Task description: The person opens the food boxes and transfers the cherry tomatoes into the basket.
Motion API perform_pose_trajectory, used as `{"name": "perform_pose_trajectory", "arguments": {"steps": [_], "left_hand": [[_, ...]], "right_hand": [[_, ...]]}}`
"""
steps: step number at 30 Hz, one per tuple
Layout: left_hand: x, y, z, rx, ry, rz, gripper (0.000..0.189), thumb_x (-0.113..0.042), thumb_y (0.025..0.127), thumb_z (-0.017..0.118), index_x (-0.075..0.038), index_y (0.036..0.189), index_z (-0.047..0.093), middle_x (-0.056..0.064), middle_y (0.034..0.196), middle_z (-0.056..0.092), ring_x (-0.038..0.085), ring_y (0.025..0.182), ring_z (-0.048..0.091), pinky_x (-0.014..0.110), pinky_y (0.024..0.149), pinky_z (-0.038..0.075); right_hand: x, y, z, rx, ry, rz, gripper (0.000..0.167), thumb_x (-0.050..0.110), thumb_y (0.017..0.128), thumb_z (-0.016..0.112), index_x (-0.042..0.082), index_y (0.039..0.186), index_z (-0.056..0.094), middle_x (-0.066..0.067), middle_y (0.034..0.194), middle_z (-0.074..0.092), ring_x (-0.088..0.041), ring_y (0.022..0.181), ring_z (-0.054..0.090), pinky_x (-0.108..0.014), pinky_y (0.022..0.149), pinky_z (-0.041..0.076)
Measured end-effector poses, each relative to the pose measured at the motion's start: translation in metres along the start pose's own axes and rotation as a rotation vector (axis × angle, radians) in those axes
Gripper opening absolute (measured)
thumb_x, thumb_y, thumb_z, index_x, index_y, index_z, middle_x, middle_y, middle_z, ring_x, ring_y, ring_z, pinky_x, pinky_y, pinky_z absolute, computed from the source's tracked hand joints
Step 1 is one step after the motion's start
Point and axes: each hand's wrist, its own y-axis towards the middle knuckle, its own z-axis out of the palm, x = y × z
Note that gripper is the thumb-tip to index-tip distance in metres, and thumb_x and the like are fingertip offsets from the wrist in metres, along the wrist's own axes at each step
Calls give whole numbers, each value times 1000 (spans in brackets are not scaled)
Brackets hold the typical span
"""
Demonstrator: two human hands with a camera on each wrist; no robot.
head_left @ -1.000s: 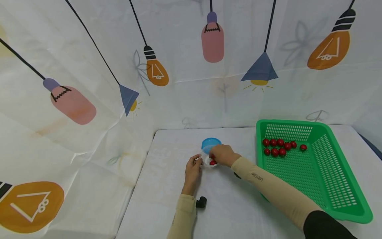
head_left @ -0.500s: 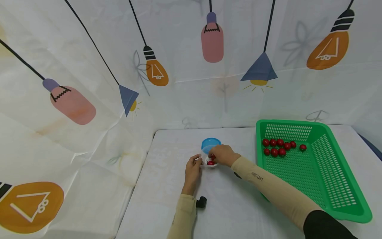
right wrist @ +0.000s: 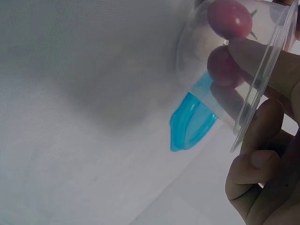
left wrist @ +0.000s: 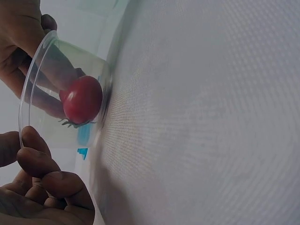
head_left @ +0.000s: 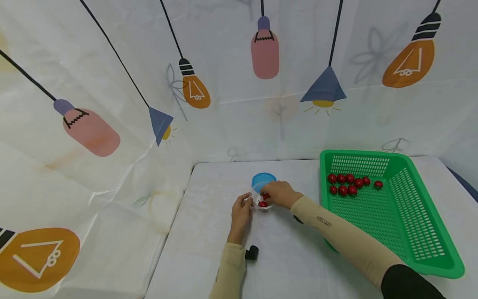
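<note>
A clear plastic cup (left wrist: 52,137) stands on the white table. With thumb and fingertips my left hand (head_left: 240,214) pinches its rim on the near-left side. My right hand (head_left: 281,194) reaches in over the rim from the right, its fingers around a small red tomato (right wrist: 224,66) inside the cup. Another red tomato (left wrist: 83,99) with a green calyx lies low in the cup, beside those fingers. Just behind the cup is a round blue lid (head_left: 262,179), also seen through the clear wall in the right wrist view.
At the right of the table (head_left: 201,232) sits a large green plastic basket (head_left: 384,220). Several red tomatoes (head_left: 342,190) lie toward its far-left corner. A white cloth wall (head_left: 231,124) printed with lamps rises behind and to the left.
The tomato low in the cup has shifted slightly to the left. Both hands stay at the cup, and the right one's fingers have moved only a little.
</note>
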Motion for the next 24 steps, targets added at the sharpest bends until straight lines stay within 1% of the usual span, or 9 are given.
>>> {"name": "perform_pose_trajectory", "arguments": {"steps": [3, 5, 10, 13, 15, 17, 20, 24], "left_hand": [[0, -1, 0, 0, -5, 7, 35, -13, 104, 54, 7, 133, 58, 34, 104, 62, 23, 72, 52, 26, 63, 42], [0, 0, -1, 1, -6, 10, 35, -13, 104, 54, 7, 133, 58, 35, 105, 62, 22, 71, 52, 26, 64, 43], [2, 2, -1, 0, -10, 12, 35, -12, 104, 54, 7, 133, 58, 35, 104, 62, 21, 71, 52, 27, 64, 43], [21, 13, 1, -6, -14, -5, 36, -15, 104, 55, 5, 134, 59, 33, 104, 64, 20, 71, 51, 26, 62, 42], [33, 20, 3, -15, -15, -14, 36, -19, 104, 56, 1, 134, 60, 28, 102, 65, 18, 70, 51, 26, 62, 42], [45, 27, 4, -30, -13, -14, 37, -24, 104, 57, -2, 133, 61, 21, 98, 67, 16, 69, 50, 25, 61, 41], [45, 25, 4, -42, -2, -5, 36, -26, 103, 59, -5, 131, 63, 13, 94, 67, 14, 68, 50, 25, 61, 42], [45, 25, 4, -47, 8, -10, 35, -26, 103, 58, -5, 131, 63, 8, 92, 66, 15, 70, 52, 26, 62, 44]], "right_hand": [[0, -2, -2, -9, -4, -3, 33, 25, 89, 80, 13, 119, 73, -2, 109, 73, -19, 89, 64, -45, 81, 57], [0, -3, -3, -23, -8, -7, 34, 26, 90, 79, 13, 121, 72, -2, 109, 73, -19, 87, 64, -45, 80, 57], [2, -5, -7, -80, -15, -28, 36, 26, 90, 79, 12, 123, 72, -2, 102, 72, -17, 81, 62, -43, 75, 57], [3, -6, -10, -107, -28, -37, 39, 29, 91, 78, 12, 125, 71, -1, 103, 72, -15, 82, 63, -41, 73, 58], [3, -6, -13, -127, -30, -44, 41, 29, 90, 79, 11, 126, 71, -1, 103, 72, -16, 82, 63, -40, 70, 58], [2, -8, -17, -145, -29, -51, 43, 29, 90, 79, 10, 127, 70, -2, 103, 72, -17, 84, 65, -40, 70, 58], [0, -11, -22, -184, -13, -62, 44, 28, 89, 80, 9, 127, 70, -3, 105, 73, -20, 87, 67, -40, 70, 59], [-3, -17, -32, -221, 15, -54, 44, 28, 90, 79, 8, 128, 69, -6, 109, 72, -21, 89, 68, -40, 70, 59]]}}
